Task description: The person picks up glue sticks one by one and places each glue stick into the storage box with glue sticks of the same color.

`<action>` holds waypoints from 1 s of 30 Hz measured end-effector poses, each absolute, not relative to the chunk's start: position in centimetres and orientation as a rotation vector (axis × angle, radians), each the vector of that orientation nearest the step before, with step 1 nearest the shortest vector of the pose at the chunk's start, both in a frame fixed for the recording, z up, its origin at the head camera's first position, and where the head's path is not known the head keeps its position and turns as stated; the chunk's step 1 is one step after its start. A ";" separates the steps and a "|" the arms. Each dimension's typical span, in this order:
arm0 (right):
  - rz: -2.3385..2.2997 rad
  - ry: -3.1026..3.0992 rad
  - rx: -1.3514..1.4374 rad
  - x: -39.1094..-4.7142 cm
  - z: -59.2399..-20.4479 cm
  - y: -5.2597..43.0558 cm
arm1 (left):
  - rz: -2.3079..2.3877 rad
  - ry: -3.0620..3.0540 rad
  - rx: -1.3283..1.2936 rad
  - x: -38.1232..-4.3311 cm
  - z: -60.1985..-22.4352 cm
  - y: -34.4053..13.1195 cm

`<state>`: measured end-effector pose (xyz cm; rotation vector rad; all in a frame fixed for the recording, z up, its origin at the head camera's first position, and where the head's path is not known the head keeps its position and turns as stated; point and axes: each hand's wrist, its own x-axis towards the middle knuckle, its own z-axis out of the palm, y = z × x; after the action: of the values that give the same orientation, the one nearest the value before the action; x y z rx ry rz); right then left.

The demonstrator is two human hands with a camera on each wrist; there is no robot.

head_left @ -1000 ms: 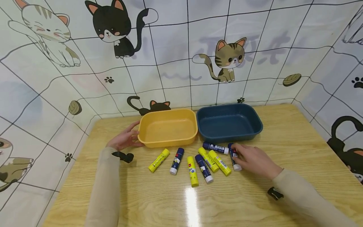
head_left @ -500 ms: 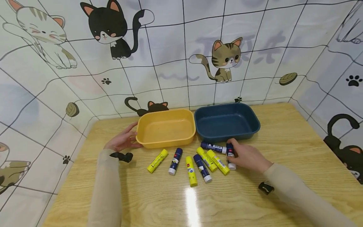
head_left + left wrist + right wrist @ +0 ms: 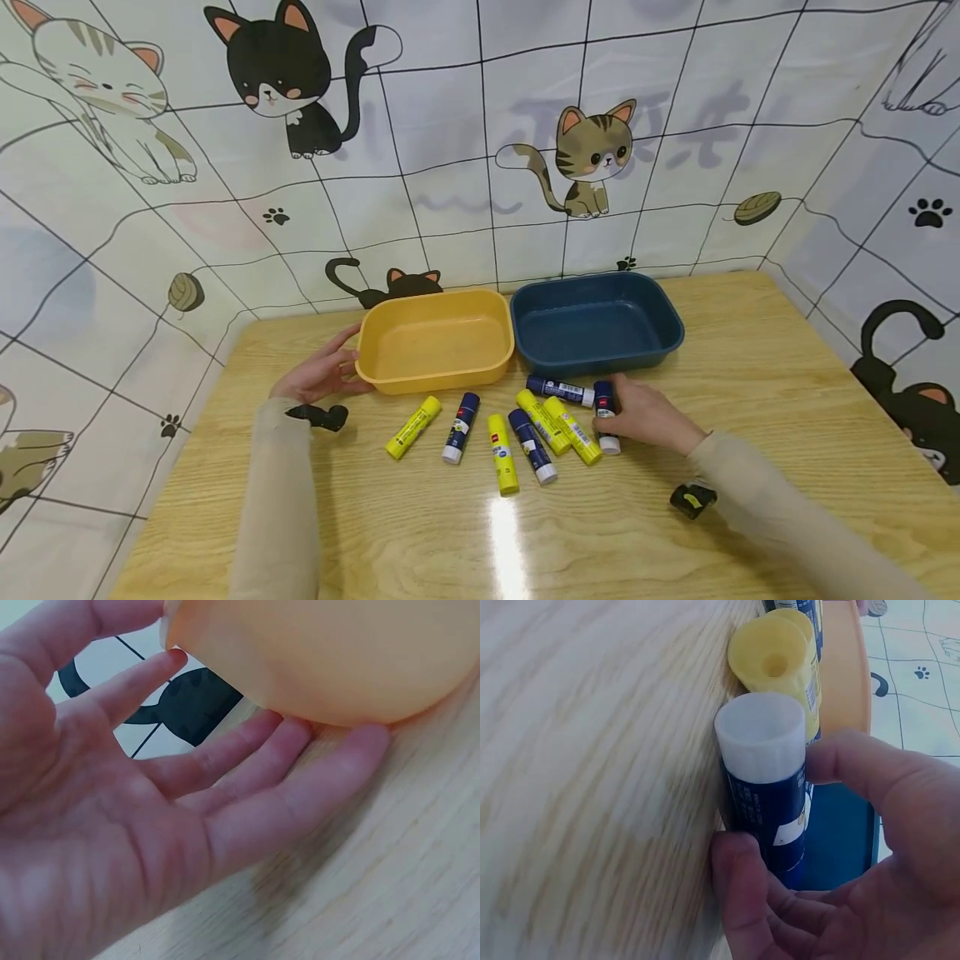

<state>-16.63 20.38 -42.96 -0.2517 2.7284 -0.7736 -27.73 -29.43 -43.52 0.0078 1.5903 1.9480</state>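
My right hand (image 3: pixel 648 415) pinches a navy blue glue stick (image 3: pixel 604 402) with a white end, lying at the right of the group. In the right wrist view the thumb and fingers are on both sides of this glue stick (image 3: pixel 769 802), its white end toward the camera. My left hand (image 3: pixel 318 375) is at the left end of a yellow plastic basin (image 3: pixel 435 382). Loosely extended fingers (image 3: pixel 300 802) touch the basin's outer wall in the left wrist view. Beside the held stick lie yellow glue sticks (image 3: pixel 573 430) and another navy one (image 3: pixel 561 391).
A dark blue basin (image 3: pixel 600 362) stands right of the yellow one, their rims side by side. Further left on the wooden table (image 3: pixel 390 533) lie more glue sticks, navy (image 3: pixel 461 427) and yellow (image 3: pixel 413 427). A cat-patterned sheet (image 3: pixel 450 192) rises behind.
The navy glue stick in my right hand has turned slightly and now points straighter toward the dark blue basin. The head view has shifted a little. My left hand stays at the yellow basin.
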 end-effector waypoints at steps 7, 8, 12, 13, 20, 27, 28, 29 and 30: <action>-0.765 2.710 -0.213 -16.7 -42.9 20.3 | 1.949 1.569 0.003 -27.8 -43.6 -29.6; -0.765 2.707 -0.210 -16.8 -42.9 20.3 | 1.950 1.564 0.000 -27.8 -43.6 -29.7; -0.803 2.692 -0.211 -16.6 -42.7 20.4 | 1.964 1.536 -0.009 -27.8 -43.7 -29.7; -0.818 2.688 -0.216 -16.5 -42.6 20.4 | 1.968 1.531 -0.010 -27.8 -43.7 -29.7; -0.886 2.655 -0.240 -15.7 -42.1 20.5 | 1.966 1.540 -0.007 -27.8 -43.6 -29.7; -0.884 2.658 -0.276 -15.3 -40.6 19.6 | 1.978 1.523 -0.006 -27.8 -43.7 -29.8; -0.888 2.660 -0.298 -15.3 -40.3 19.5 | 1.980 1.518 -0.006 -27.8 -43.8 -29.8; -0.889 2.664 -0.318 -15.3 -40.0 19.3 | 1.983 1.513 -0.006 -27.8 -43.8 -29.7; -0.890 2.669 -0.344 -15.4 -39.7 19.0 | 1.984 1.512 -0.008 -27.9 -43.8 -29.7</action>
<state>-15.38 19.03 -39.74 -0.3436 2.6686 -0.8901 -27.85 -29.73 -43.80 -0.0080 1.5124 1.9840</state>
